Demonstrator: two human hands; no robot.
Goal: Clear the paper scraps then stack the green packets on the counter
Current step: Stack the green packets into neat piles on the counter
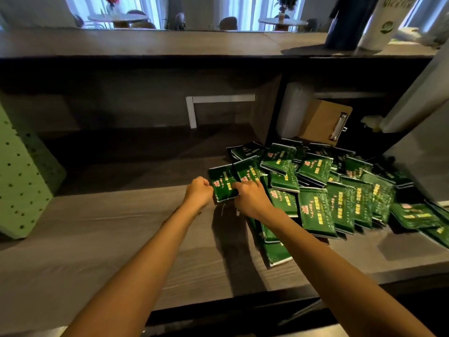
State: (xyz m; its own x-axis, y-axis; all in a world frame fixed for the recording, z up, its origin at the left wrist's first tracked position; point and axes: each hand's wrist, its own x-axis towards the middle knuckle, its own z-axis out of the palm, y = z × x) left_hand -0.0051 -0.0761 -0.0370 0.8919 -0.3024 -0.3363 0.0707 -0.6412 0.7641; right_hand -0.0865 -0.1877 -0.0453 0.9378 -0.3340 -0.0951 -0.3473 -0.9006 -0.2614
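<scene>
Several green packets (315, 210) with yellow print lie in a loose heap on the right half of the wooden counter (97, 239). At the heap's left edge, both hands hold one green packet (222, 183). My left hand (199, 192) grips its left edge with curled fingers. My right hand (250, 198) grips its right side, fingers over the top. Below the hands, two small pale paper scraps (222, 210) lie in shadow on the counter.
A green perforated block (21, 181) stands at the left edge. Behind the heap a cubby holds a clipboard (323, 120) and a white roll (294, 110). A raised ledge (145, 42) runs across the back, with a dark bottle (345, 25) and a white container (381, 23).
</scene>
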